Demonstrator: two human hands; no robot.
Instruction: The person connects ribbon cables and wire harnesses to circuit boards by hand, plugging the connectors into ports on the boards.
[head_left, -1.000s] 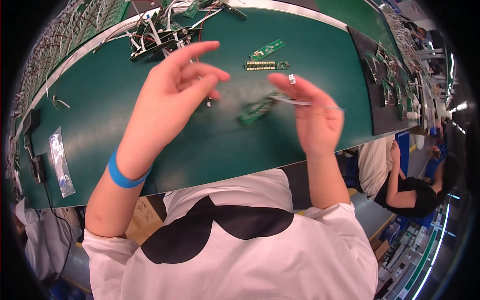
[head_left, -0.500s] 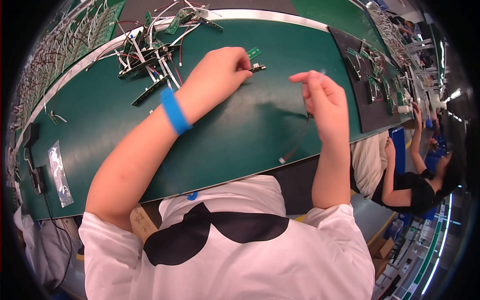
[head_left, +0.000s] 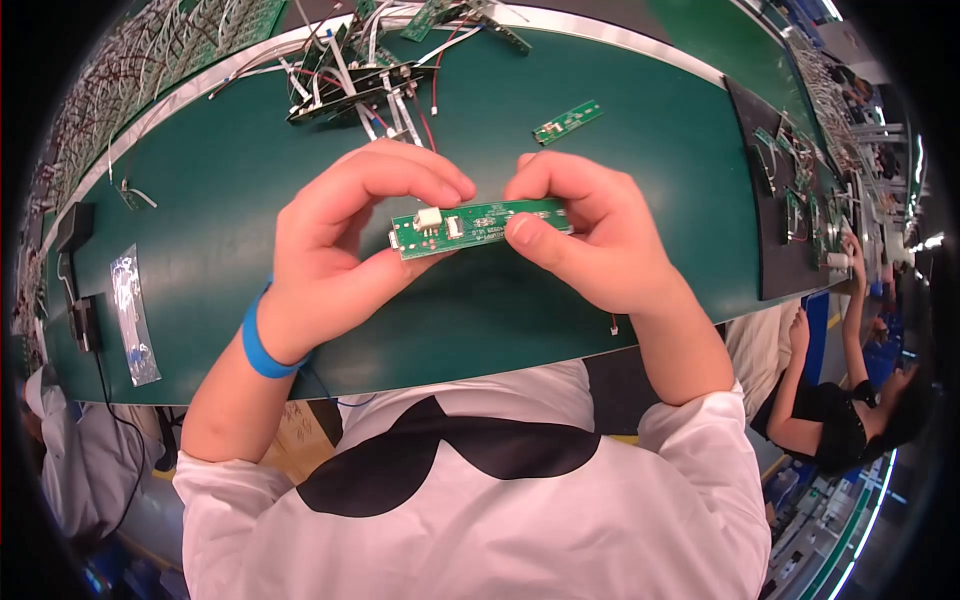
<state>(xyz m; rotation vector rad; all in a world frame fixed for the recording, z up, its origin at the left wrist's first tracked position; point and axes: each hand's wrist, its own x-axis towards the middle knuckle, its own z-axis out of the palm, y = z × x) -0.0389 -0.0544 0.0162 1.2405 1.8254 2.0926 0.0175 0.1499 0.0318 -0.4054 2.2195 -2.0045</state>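
A narrow green circuit board (head_left: 485, 226) with a white connector near its left end is held over the table in front of me. My right hand (head_left: 590, 228) grips its right end, thumb on the face and fingers behind. At the other end, my left hand (head_left: 345, 230) is closed around the edge, thumb under the board and fingers curled above it. A blue band circles my left wrist. Below my right hand hangs a thin cable end (head_left: 614, 328) with a small plug; its upper part is hidden. Another green board (head_left: 568, 122) lies flat beyond my hands.
A heap of boards with cables (head_left: 360, 85) lies at the far left. More boards fill a rack along the far-left edge. On the right, a black mat (head_left: 755, 190) holds several boards, with a co-worker beside it. A clear plastic bag (head_left: 134, 315) lies at left.
My left hand has come nearer with the board, and my right hand has moved in to grip it too. Another board is now uncovered on the table. The view has shifted slightly.
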